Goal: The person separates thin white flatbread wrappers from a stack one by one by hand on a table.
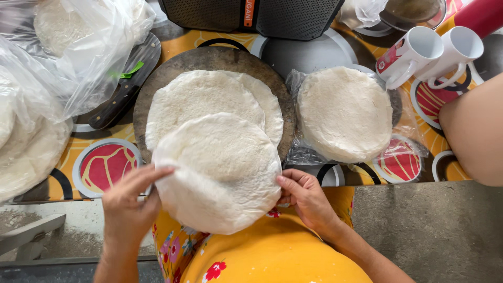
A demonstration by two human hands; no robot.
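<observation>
Flatbread in hand: a round white flatbread (220, 173) sits directly between the two hands, its far edge lapping over the stack behind it and its near edge hanging past the table (173, 44) edge toward the person's yellow floral clothing (262, 257).
Left hand: the left hand (128, 202) pinches the disc's left rim, fingers on top and pointing inward, so it is grasping the bread.
Right hand: the right hand (304, 196) holds the right rim, fingertips curled against the edge; it too is grasping the bread.
Axis: the disc is round with no long axis; the line between the two grips runs left to right across its middle.
Nearer hand: both hands touch it, one on each side, about level with each other.
Beyond the hands: a stack of like flatbreads (209, 99) rests on a round dark board (209, 60), straight ahead and touching the held one.
Right of the hands: a further stack on clear plastic (343, 112), with two white mugs (435, 52) beyond it.
Left of the hands: bagged flatbreads (31, 136) and a dark-handled knife (123, 89) partly under the plastic.
Other person: a bare arm (474, 131) enters at the far right, apart from the bread.
</observation>
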